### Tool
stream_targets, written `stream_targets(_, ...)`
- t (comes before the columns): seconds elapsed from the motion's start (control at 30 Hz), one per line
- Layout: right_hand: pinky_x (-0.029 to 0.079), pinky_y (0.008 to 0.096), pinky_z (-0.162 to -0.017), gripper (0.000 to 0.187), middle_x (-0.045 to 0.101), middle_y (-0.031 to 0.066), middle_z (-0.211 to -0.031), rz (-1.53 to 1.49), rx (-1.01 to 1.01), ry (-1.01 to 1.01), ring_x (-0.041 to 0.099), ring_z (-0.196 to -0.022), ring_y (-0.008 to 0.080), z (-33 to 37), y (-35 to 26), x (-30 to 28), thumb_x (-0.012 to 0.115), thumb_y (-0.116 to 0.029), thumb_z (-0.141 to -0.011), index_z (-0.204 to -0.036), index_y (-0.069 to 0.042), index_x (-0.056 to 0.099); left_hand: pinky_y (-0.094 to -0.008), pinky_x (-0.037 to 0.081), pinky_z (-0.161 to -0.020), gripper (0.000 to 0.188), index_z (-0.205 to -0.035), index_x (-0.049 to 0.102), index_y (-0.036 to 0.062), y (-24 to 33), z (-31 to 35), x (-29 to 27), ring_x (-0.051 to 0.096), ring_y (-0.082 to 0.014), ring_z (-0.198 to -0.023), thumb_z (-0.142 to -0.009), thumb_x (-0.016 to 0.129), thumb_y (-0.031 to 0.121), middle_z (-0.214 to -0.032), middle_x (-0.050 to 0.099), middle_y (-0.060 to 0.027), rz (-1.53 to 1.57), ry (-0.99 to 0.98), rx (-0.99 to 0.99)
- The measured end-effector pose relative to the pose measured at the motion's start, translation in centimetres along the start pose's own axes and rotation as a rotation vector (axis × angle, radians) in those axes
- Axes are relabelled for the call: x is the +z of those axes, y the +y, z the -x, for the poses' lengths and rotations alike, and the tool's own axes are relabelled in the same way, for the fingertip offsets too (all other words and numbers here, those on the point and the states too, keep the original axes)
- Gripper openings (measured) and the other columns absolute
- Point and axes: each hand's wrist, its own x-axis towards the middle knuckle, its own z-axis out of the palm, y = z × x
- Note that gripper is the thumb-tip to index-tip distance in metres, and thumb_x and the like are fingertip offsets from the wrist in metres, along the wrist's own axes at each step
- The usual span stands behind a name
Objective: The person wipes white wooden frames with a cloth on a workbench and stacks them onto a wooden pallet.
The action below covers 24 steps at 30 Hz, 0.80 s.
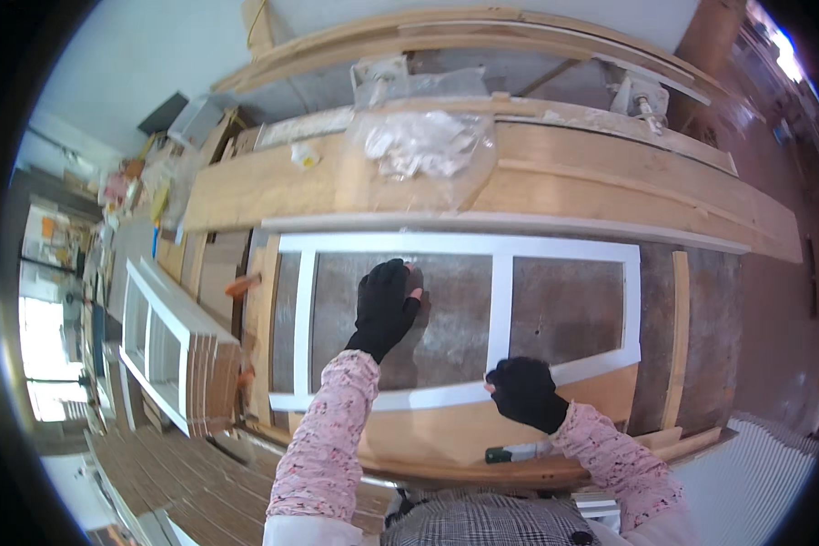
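A white rectangular frame (502, 309) with crosspieces lies flat on the brown worktop. My left hand (387, 300), in a black fingerless glove, is over its middle opening, toward the far rail. The fingers curl inward and the thumb shows at the right; what they hold, if anything, is hidden. My right hand (526, 389), gloved alike, is closed at the near rail, where the wider crosspiece meets it. I cannot make out anything in its fingers. Close to the right wrist lies a green-and-white tool (517, 452), partly covered by the sleeve.
White frames (182, 350) are stacked at the left, beside orange clamps (244, 286). Behind the worktop runs a long wooden board (601, 182), bearing a clear plastic bag (423, 150) of white crumpled material and a small white bottle (306, 156). A wooden strip (676, 337) lies at the right.
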Motion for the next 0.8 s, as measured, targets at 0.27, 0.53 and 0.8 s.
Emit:
stream_targets(0.27,0.051,0.0448,-0.068,0.016,0.066,0.0124,-0.082,-0.159,0.241,0.279,0.065,-0.078,0.0338,5.9,2.7,-4.1,0.074,-0.020,-0.080,-0.087,-0.007,0.070,-0.0493,0.041,-0.102,0.049,-0.119,0.059,0.0022,-2.9,-7.6,2.6,0.055,-0.0399,-0.115,-0.078,0.075,0.023,-0.119,0.062,-0.0201,-0.111,-0.104,0.037)
stream_targets(0.53,0.052,0.0335,-0.085,0.046,0.066,0.0045,-0.097,-0.872,0.569,0.399,0.065,-0.091,0.0190,16.2,4.3,-8.9,0.082,-0.021,-0.078,-0.115,-0.003,0.062,-0.0471,0.046,-0.085,0.051,-0.111,0.062,0.0026,4.9,-10.1,-14.4,0.055,-0.0379,-0.097,-0.070,0.084,0.025,-0.101,0.057,-0.0165,-0.085,-0.263,0.263)
stream_targets(0.8,0.049,0.0262,-0.081,0.033,0.062,0.0008,-0.101,-1.113,0.868,0.775,0.059,-0.094,0.0105,23.4,3.6,-8.5,0.073,-0.018,-0.087,-0.115,-0.005,0.061,-0.0477,0.054,-0.082,0.037,-0.099,0.066,0.0008,19.4,1.0,-24.2,0.066,-0.0384,-0.099,-0.067,0.080,0.013,-0.111,0.066,-0.0191,-0.232,-0.252,0.273)
